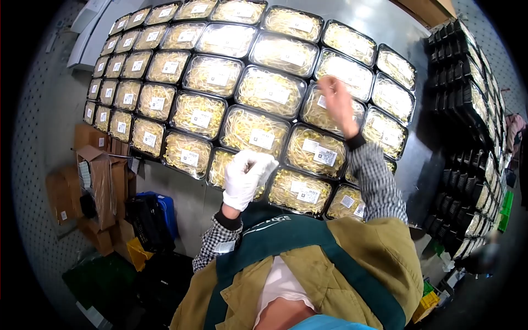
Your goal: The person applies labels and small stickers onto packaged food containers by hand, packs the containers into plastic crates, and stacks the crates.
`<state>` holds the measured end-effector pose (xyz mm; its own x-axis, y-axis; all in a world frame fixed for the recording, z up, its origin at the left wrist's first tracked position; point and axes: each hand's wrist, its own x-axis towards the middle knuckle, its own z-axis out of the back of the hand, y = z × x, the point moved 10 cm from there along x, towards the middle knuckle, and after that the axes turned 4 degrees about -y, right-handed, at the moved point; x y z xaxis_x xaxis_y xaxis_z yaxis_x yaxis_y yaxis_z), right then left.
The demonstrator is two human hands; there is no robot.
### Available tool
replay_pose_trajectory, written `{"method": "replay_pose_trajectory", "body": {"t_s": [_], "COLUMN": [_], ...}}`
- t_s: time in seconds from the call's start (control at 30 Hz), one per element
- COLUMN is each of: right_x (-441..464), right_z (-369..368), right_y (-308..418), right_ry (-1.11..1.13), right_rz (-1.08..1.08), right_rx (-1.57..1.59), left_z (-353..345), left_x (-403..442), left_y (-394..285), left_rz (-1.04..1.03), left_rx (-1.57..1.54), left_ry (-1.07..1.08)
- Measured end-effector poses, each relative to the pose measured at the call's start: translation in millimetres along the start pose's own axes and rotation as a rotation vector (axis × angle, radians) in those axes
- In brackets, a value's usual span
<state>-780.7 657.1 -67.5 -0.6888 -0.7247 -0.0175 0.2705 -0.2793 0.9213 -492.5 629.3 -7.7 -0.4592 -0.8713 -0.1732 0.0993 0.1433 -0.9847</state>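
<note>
Black plastic trays of bean sprouts under clear film stand in tight rows on the metal table, most with white printed labels. My left hand (245, 177), in a white glove, is closed over a near-row sprout tray (220, 165); what its fingers hold, if anything, is hidden. My right hand (337, 104), bare, reaches over another sprout tray (314, 114) with its fingers extended and slightly blurred. That hand partly covers a label. Between my hands, a sprout tray (311, 147) carries two labels.
Tall stacks of filled black trays (465, 99) stand along the right side. Cardboard boxes (99, 190), a black crate (147, 220) and a blue crate (164, 212) are on the floor at left. A yellow crate (426, 305) is at lower right.
</note>
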Motion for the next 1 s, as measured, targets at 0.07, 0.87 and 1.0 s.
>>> {"method": "replay_pose_trajectory", "body": {"t_s": [0.07,0.87,1.0], "right_x": [-89.6,121.3,-98.3], "right_z": [-75.1,26.7,-122.2], "right_y": [39.9,-6.8,74.3], "right_ry": [0.698,-0.289,0.781], "right_rz": [-0.068,0.183,-0.036], "right_rx": [0.350,-0.515,0.296], "left_z": [7.2,46.4,63.1], "left_x": [7.9,0.7,1.6], "left_y": [-7.4,19.0,7.9], "left_rz": [-0.349,-0.047,-0.170], "left_rx": [0.467,0.265,0.351], "left_ry": [-0.068,-0.013,-0.175]}}
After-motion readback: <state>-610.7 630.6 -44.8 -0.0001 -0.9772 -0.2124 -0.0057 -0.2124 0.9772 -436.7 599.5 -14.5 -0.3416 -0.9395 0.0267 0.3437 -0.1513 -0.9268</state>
